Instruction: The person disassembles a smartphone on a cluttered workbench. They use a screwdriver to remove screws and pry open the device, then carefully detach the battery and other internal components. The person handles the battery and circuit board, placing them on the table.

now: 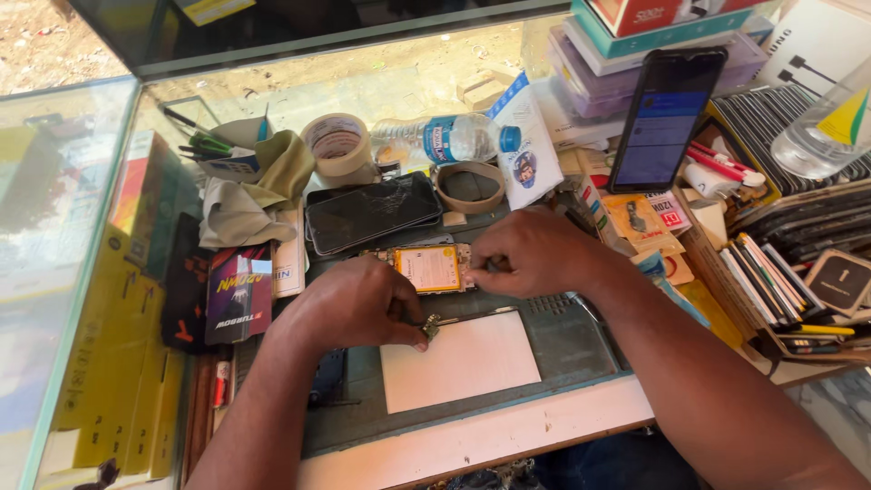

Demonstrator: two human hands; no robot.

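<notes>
Over repair mat (581, 349): left hand (349, 304) pinches small metal part (429, 325); right hand (535, 254) curled, fingertips on opened phone (431, 269).

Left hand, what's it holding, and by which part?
The left hand pinches a small metallic part between thumb and fingertips at its near end; the right hand works at the opened phone.

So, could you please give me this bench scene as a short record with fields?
Left hand: grip pinched on a small metal part at the edge of the white sheet
Right hand: fingertips closed on a thin tool, mostly hidden, at the opened phone with its yellow-framed battery showing
Work surface: grey-green mat
Behind the hands: cracked phone, tape roll, water bottle lying on its side
Right side: dark phone propped upright, screen lit
</notes>
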